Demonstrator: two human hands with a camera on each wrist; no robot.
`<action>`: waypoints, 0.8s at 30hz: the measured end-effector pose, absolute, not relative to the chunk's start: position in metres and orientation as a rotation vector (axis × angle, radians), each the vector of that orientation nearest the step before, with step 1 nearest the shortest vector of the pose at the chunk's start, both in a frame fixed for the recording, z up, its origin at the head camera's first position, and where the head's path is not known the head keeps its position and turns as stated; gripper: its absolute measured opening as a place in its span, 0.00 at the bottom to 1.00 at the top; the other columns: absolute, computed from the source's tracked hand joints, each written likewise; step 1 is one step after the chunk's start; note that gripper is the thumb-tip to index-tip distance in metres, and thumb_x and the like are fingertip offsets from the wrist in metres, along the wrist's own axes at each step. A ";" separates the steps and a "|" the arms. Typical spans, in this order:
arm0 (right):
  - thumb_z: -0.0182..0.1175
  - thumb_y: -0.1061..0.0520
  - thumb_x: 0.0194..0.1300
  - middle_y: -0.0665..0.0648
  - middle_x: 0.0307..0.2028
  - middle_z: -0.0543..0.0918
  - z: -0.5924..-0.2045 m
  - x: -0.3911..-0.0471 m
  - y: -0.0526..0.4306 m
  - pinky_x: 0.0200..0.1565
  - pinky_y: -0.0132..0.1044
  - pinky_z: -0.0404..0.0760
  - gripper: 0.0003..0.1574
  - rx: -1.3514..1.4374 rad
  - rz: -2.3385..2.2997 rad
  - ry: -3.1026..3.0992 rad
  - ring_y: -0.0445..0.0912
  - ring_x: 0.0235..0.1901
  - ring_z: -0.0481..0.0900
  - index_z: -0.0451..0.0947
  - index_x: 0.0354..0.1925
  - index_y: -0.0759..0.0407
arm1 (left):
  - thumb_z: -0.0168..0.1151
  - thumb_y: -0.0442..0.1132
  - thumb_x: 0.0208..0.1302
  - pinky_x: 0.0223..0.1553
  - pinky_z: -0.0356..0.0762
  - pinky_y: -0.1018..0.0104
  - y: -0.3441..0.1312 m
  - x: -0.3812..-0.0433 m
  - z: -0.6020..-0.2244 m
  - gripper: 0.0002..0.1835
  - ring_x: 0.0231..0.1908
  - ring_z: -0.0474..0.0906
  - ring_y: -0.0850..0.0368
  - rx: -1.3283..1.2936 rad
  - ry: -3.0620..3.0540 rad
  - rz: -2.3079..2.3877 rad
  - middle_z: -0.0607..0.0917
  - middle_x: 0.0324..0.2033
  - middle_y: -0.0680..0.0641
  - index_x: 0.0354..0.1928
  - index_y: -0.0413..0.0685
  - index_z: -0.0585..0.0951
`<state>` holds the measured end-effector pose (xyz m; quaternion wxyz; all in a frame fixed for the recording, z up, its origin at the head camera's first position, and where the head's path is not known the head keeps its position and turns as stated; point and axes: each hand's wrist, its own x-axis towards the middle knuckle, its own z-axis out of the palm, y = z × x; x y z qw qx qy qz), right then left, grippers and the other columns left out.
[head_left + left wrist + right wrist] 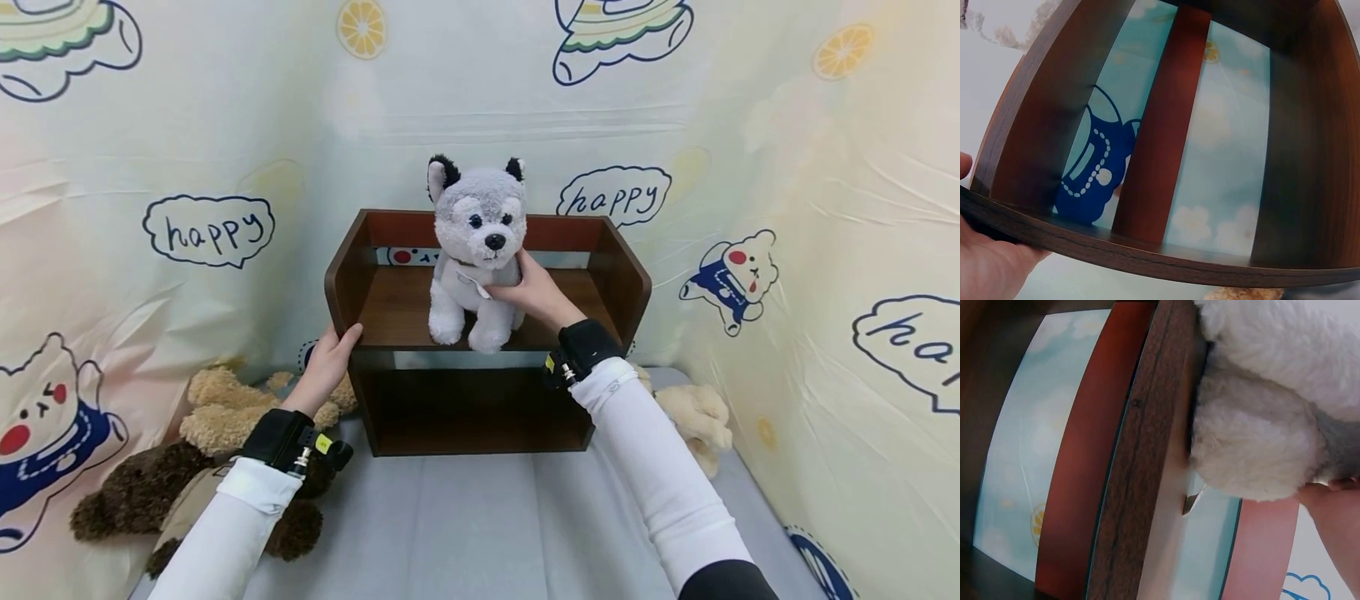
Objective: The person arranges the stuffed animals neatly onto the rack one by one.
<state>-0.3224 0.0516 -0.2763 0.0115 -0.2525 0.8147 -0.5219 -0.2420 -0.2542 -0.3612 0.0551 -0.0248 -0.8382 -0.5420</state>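
Observation:
A grey and white plush husky (487,200) with black-edged ears sits upright on the upper board of a dark brown two-tier shelf (401,312), its front paws at the board's front edge. My right hand (542,293) grips the husky's side at the chest, thumb in front. The right wrist view shows its pale fur (1254,440) close over the board. At the shelf's left side panel, my left hand (324,368) holds the front edge, with the thumb on one side and the palm on the other in the left wrist view.
A dark brown plush (135,492) and a tan plush (225,412) lie left of the shelf. A cream plush (697,417) lies at the right. All rest on a grey surface (480,525), with a printed cloth (450,108) hanging behind.

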 end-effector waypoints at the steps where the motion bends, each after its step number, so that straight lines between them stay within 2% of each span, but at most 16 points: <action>1: 0.65 0.56 0.53 0.57 0.66 0.58 -0.276 -0.323 0.052 0.61 0.47 0.60 0.54 -0.782 -1.608 2.539 0.50 0.64 0.57 0.45 0.70 0.50 | 0.35 0.54 0.71 0.61 0.45 0.39 -0.254 -0.242 -0.361 0.34 0.67 0.45 0.39 -0.070 -2.544 -1.649 0.48 0.68 0.37 0.71 0.47 0.41; 6: 0.68 0.56 0.48 0.60 0.65 0.58 -0.278 -0.321 0.052 0.60 0.47 0.61 0.60 -0.719 -1.510 2.589 0.52 0.63 0.58 0.41 0.70 0.51 | 0.36 0.55 0.71 0.61 0.45 0.39 -0.254 -0.245 -0.363 0.35 0.66 0.45 0.39 -0.060 -2.546 -1.648 0.49 0.68 0.36 0.71 0.45 0.41; 11: 0.68 0.54 0.49 0.60 0.65 0.57 -0.286 -0.315 0.052 0.59 0.48 0.63 0.62 -0.745 -1.479 2.560 0.52 0.62 0.59 0.37 0.69 0.52 | 0.35 0.55 0.70 0.61 0.46 0.39 -0.254 -0.245 -0.364 0.35 0.66 0.46 0.39 -0.044 -2.545 -1.634 0.50 0.68 0.36 0.71 0.46 0.42; 16: 0.65 0.54 0.53 0.58 0.64 0.56 -0.298 -0.313 0.049 0.59 0.46 0.62 0.59 -0.811 -1.519 2.496 0.50 0.62 0.59 0.35 0.69 0.53 | 0.35 0.55 0.71 0.61 0.47 0.39 -0.253 -0.246 -0.365 0.35 0.66 0.48 0.38 -0.040 -2.541 -1.629 0.52 0.67 0.35 0.71 0.44 0.43; 24: 0.57 0.58 0.61 0.61 0.65 0.53 -0.305 -0.317 0.025 0.62 0.45 0.58 0.51 -0.960 -1.545 2.469 0.51 0.63 0.56 0.34 0.69 0.58 | 0.35 0.54 0.71 0.61 0.46 0.40 -0.253 -0.244 -0.364 0.35 0.66 0.47 0.38 -0.024 -2.546 -1.628 0.50 0.67 0.34 0.70 0.42 0.42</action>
